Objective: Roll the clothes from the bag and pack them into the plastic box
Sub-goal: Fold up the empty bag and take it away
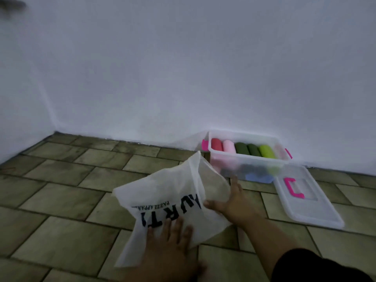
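Note:
A white bag (162,192) with black lettering lies flat on the tiled floor in the middle. My left hand (171,243) presses flat on its near part with fingers spread. My right hand (230,202) reaches into the bag's open right side, thumb on the outer layer; its fingers are partly hidden. The clear plastic box (230,161) stands against the wall at the right, holding a row of rolled clothes: a red roll (216,144), a pink roll (228,146), two dark green ones (248,149) and a light green roll (267,151). More rolls show faintly through the box's front wall.
The box's clear lid (317,208) with a pink handle (294,188) lies on the floor right of the bag. White walls meet in a corner at the far left. Olive floor tiles (61,196) stretch to the left.

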The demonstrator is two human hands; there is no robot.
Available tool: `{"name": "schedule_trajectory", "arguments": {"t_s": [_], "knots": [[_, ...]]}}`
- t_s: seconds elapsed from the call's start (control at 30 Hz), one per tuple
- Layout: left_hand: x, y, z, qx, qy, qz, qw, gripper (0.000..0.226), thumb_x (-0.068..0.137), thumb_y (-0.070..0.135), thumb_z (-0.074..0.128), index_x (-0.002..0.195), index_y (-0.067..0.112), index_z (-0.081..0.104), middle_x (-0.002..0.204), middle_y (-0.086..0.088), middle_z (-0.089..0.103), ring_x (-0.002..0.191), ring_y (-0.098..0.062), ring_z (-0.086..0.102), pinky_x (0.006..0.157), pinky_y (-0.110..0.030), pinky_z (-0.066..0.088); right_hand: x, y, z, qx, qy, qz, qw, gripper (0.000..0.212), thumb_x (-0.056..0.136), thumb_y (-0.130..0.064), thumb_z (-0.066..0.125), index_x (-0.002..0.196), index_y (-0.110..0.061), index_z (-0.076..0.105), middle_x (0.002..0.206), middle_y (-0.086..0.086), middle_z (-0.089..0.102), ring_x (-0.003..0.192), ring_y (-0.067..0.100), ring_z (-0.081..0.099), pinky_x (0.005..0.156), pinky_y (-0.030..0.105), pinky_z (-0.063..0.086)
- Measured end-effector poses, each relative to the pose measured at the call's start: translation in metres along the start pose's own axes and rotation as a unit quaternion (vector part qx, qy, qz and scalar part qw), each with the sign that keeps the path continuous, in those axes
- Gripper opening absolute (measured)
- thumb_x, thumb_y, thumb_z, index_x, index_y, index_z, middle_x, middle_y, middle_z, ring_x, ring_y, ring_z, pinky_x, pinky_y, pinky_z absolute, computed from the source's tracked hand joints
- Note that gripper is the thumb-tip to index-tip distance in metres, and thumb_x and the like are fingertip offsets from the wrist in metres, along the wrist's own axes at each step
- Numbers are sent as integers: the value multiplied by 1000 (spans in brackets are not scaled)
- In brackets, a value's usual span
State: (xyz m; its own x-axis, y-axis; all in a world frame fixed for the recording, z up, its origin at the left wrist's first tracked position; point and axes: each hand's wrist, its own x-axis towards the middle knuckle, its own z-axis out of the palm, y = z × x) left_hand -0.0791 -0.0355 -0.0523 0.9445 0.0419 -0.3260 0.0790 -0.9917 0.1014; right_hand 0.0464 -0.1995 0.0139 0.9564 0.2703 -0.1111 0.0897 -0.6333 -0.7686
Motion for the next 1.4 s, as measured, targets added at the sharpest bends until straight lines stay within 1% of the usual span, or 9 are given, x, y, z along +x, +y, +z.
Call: {"name": "schedule_trajectory", "arguments": {"t_s": [0.2,0.37,0.5,0.67,0.77,0.9,1.13,1.27,1.4], "knots": [[5,24,-6,18,-36,85,996,99,67,90,12,145,37,-19,152,6,-32,137,-24,-34,105,-56,-22,-36,22,4,37,-46,20,998,146,46,-51,90,150,-28,-10,151,-1,29,133,23,39,105,41,41],[22,69,4,31,12,220,975,86,72,85,9,145,44,-12,155,10,-25,138,-16,-32,104,-47,-24,-80,73,-44,111,181,156,965,60,75,-7,68,131,-7,46,83,-3,63,77,22,60,71,40,53],[10,86,12,26,110,269,956,75,81,77,4,147,41,2,157,12,-9,145,-15,-13,101,-43,-32,-115,106,-77,155,216,232,936,36,76,-2,62,112,-7,64,85,5,65,79,27,60,68,40,53],[-8,82,15,-147,356,0,923,85,77,67,49,148,38,13,159,-3,4,145,-27,7,110,-58,-5,-118,117,-77,151,241,206,936,41,78,-2,56,116,-17,58,87,-1,62,80,24,59,67,39,53],[2,79,-16,-425,271,-185,844,101,75,62,61,149,34,-2,159,-5,0,143,-29,11,112,-59,14,-116,120,-70,119,255,143,949,52,84,-3,53,131,-25,52,99,-7,62,81,9,54,65,24,43],[31,106,-58,-624,233,-136,733,95,77,51,68,149,34,8,158,-8,9,139,-30,25,104,-38,31,-120,123,-53,-129,207,25,969,63,81,0,54,137,-28,48,148,5,37,127,22,43,97,29,39],[55,176,-46,-221,106,126,961,93,78,55,62,149,36,6,160,-3,-1,145,-32,4,116,-44,12,-143,115,-29,-155,23,-135,978,59,71,-41,59,130,-39,49,140,-8,46,130,15,42,100,25,38],[54,157,-17,-184,163,195,950,92,82,33,62,149,36,-2,156,-4,19,139,-23,24,110,-27,18,-156,141,-45,-150,178,-166,958,94,61,-51,67,142,-15,35,147,15,35,138,28,32,104,37,38],[41,161,3,-226,211,281,909,93,84,31,49,139,36,-25,157,6,-17,146,-11,-2,107,-9,8,-136,141,-74,-312,45,-62,947,138,47,-89,52,135,-35,-40,142,-4,-50,132,18,-44,110,46,-12]]}}
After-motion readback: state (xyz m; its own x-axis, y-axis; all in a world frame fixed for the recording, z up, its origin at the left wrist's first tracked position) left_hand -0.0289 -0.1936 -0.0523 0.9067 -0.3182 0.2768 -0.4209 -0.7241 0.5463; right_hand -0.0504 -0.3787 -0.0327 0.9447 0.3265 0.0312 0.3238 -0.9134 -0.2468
